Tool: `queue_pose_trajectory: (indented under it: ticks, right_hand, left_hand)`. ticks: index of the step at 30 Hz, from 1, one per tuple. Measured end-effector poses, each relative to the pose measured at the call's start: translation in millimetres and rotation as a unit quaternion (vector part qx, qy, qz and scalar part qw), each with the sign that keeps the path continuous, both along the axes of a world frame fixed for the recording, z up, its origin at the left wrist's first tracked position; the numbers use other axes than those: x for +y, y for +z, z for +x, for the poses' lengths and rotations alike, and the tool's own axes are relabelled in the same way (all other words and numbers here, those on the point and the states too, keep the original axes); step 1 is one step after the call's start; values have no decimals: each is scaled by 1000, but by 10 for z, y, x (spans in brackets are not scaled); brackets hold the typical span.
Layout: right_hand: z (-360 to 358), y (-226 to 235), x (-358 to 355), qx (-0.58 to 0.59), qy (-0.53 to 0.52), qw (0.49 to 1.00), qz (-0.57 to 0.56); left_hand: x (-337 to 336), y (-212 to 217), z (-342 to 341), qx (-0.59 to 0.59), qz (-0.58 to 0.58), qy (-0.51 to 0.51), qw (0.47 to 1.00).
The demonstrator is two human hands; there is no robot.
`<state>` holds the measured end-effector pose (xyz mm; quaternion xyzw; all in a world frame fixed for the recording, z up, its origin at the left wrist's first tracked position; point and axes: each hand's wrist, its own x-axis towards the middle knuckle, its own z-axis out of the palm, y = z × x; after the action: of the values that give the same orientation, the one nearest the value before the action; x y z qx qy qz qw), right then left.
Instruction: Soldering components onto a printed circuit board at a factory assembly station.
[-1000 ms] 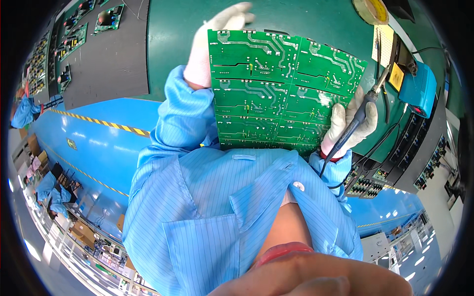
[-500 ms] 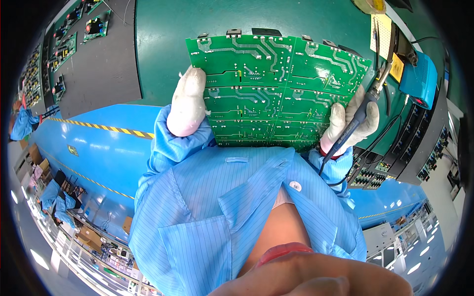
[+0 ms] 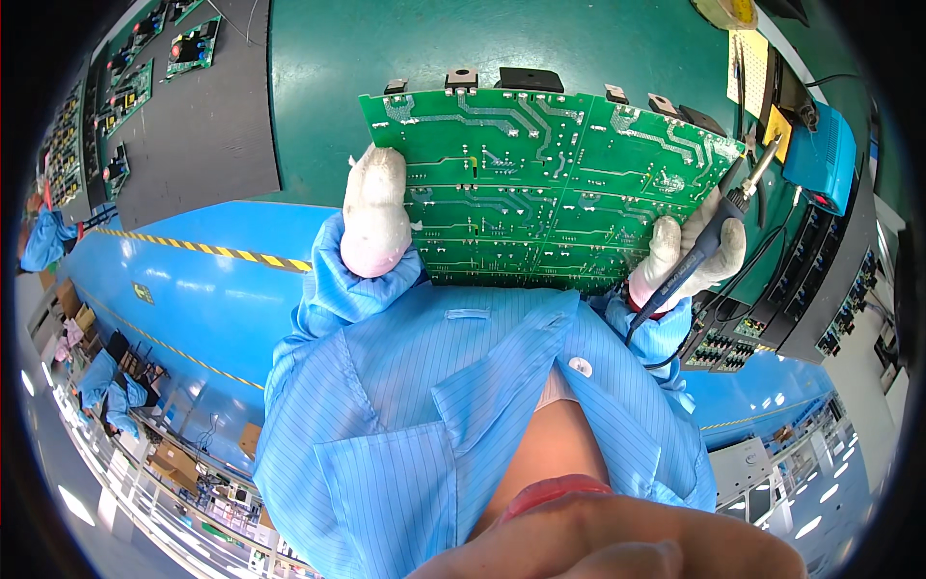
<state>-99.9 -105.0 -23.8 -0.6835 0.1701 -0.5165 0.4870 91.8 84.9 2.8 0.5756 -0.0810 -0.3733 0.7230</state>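
A green circuit board panel point(image 3: 502, 209) stands tilted in front of my chest, its soldered side toward me. Black parts stick out past its far edge. My left hand point(image 3: 376, 207), in a white glove, grips the panel's left edge; the fingertips behind it are hidden. The panel's right edge is held by my gloved right hand point(image 3: 666, 253), which also carries a soldering iron point(image 3: 709, 234) with a dark blue handle. The iron's metal tip points up and away to the right, clear of the panel. Its cable runs down past my right sleeve.
On the green bench point(image 3: 386, 43), a black mat point(image 3: 217, 125) with small circuit boards point(image 3: 193, 48) lies at left. A teal soldering station point(image 3: 820, 159) stands at right, beside a yellow perforated sheet point(image 3: 748, 72). Racks of dark components point(image 3: 801, 270) lie nearer me. Another person's blue sleeve point(image 3: 48, 241) shows far left.
The panel's far edge has tipped toward me, so its soldered face looks shorter and more of the black parts show. Both hands have moved slightly nearer, still holding it.
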Motion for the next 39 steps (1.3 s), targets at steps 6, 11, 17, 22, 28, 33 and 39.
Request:
queue_pose_trajectory:
  ticks: [6, 11, 17, 22, 28, 33, 39]
  right_hand:
    - [-43, 19, -6, 13, -29, 999, -9]
    - [-17, 17, 12, 0, -24, 1000, 8]
    - [75, 140, -11, 67, -2, 995, 68]
    - [153, 134, -108, 132, -15, 984, 123]
    - [169, 245, -134, 197, -3, 968, 154]
    - [186, 383, -240, 212, -72, 974, 22]
    - [381, 527, -364, 61, -28, 997, 25]
  left_hand:
    - [8, 3, -36, -6, -4, 5, 1000]
    - [-1, -15, -56, -21, -10, 21, 1000]
    - [-236, -11, 183, -6, 149, -30, 988]
    - [-336, 158, 555, -48, 126, -121, 983]
    - [-15, -49, 1726, -658, 365, 69, 655]
    - [-16, -140, 2085, -552, 334, 32, 763]
    - [-486, 298, 1374, -530, 213, -140, 809]
